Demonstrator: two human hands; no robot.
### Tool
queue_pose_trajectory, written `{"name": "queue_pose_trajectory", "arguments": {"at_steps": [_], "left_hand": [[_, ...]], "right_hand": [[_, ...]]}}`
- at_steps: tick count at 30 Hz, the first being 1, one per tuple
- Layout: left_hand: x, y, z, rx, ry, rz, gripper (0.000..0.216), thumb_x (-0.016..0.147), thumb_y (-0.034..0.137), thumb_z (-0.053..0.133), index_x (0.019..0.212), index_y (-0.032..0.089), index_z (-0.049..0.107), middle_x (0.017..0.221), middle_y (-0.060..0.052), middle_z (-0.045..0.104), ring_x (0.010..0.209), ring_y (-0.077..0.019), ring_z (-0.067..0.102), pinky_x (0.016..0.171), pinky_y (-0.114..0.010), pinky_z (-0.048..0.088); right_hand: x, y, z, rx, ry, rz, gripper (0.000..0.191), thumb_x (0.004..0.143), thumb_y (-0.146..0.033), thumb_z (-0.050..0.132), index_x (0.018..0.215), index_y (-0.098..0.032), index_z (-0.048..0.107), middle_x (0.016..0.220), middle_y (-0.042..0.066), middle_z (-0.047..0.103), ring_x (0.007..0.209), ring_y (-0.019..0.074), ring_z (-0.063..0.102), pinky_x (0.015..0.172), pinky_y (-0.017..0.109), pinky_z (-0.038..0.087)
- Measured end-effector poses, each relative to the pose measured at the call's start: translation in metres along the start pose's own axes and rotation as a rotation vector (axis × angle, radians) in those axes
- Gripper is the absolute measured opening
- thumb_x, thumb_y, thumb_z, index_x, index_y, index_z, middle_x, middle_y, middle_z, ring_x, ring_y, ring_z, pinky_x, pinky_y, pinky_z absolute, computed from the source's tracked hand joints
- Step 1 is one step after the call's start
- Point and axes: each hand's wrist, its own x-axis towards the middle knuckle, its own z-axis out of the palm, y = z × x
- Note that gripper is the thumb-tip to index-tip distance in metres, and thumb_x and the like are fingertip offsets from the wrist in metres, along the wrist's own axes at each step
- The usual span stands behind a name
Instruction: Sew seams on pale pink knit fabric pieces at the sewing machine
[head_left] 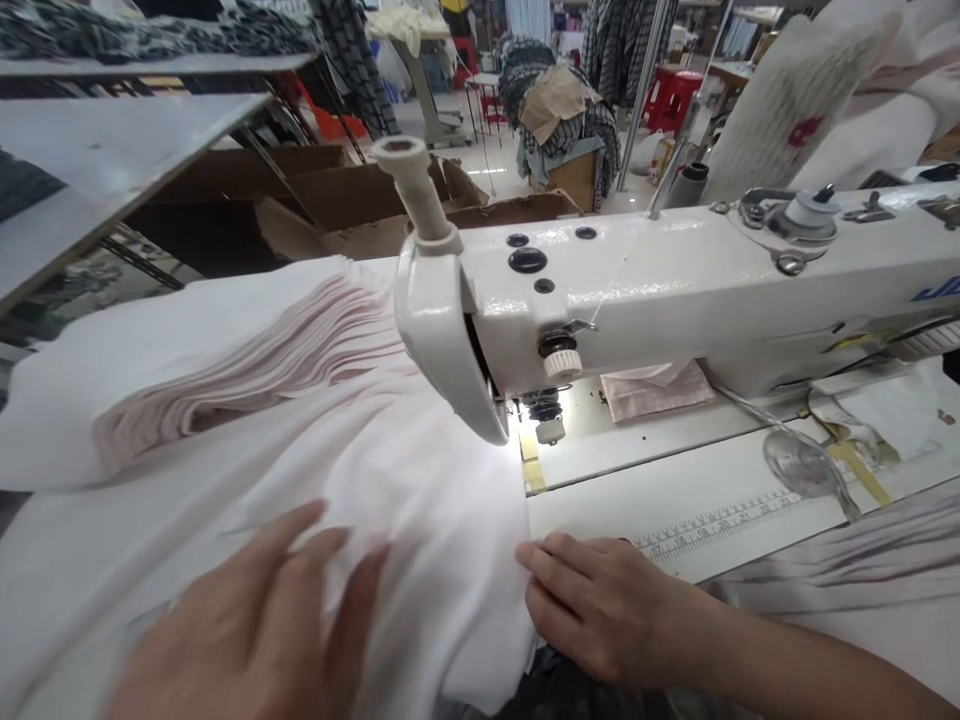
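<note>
A pale pink-white fabric piece [450,560] lies under the head of a white sewing machine [660,290], its right edge running along the lit needle area. My left hand [262,610] is spread over this fabric, slightly blurred, with its fingers apart. At the fabric's near right edge, my right hand [592,600] has its fingers closed on the cloth; the thumb is hidden. To the left, a thick folded stack of similar fabric [247,370] rests beside the machine. The needle and presser foot are mostly hidden behind the machine's end cover.
A printed ruler [712,530] runs along the machine bed, with a round metal piece [802,462] beyond it. Behind the arm lies a small pink checked cloth [660,390]. More pink fabric [862,560] is at right. Cardboard boxes [300,200] stand behind the machine.
</note>
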Motion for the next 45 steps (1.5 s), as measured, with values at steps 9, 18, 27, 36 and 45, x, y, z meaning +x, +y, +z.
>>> {"name": "queue_pose_trajectory", "arguments": {"at_steps": [9,18,27,36,45], "left_hand": [[0.017,0.030,0.079,-0.024,-0.224,0.334,0.058,0.100,0.035,0.036,0.145,-0.001,0.030,0.140,-0.028,0.049,0.135,-0.0370,0.044,0.103,-0.054,0.046],[-0.007,0.057,0.024,-0.200,-0.350,0.459,0.045,0.090,0.011,0.040,0.135,0.005,0.047,0.142,-0.017,0.052,0.138,-0.0243,0.042,0.105,-0.033,0.049],[-0.032,0.088,0.044,-0.225,-0.034,0.097,0.040,0.092,0.007,0.049,0.132,0.010,0.048,0.113,-0.018,0.063,0.115,-0.0288,0.059,0.093,-0.041,0.057],[-0.010,0.064,0.025,-0.322,-0.168,0.270,0.026,0.093,0.011,0.047,0.115,0.015,0.060,0.104,-0.011,0.068,0.103,-0.0230,0.063,0.093,-0.038,0.055],[0.041,0.032,0.068,-0.236,-0.099,0.155,0.026,0.099,0.026,0.042,0.117,0.011,0.054,0.125,-0.018,0.059,0.119,-0.0267,0.059,0.097,-0.039,0.054]], "right_hand": [[0.000,-0.001,-0.008,0.015,-0.122,0.031,0.016,0.093,-0.014,0.043,0.099,-0.013,0.058,0.129,0.019,0.058,0.099,0.0252,0.058,0.064,0.031,0.048],[-0.008,-0.003,-0.003,0.188,0.028,0.190,0.023,0.097,-0.012,0.039,0.105,-0.012,0.061,0.122,0.013,0.062,0.097,0.0210,0.056,0.070,0.030,0.051],[0.001,-0.022,0.000,0.240,0.259,0.322,0.032,0.101,-0.015,0.030,0.108,-0.010,0.061,0.093,0.010,0.065,0.079,0.0170,0.057,0.066,0.027,0.052],[-0.004,-0.017,0.002,0.210,0.072,0.263,0.026,0.096,-0.013,0.040,0.111,-0.012,0.060,0.108,0.013,0.065,0.091,0.0198,0.058,0.067,0.028,0.053],[-0.008,-0.001,0.004,0.035,0.036,0.122,0.019,0.094,-0.013,0.044,0.098,-0.014,0.062,0.126,0.014,0.063,0.123,0.0279,0.054,0.073,0.030,0.056]]}}
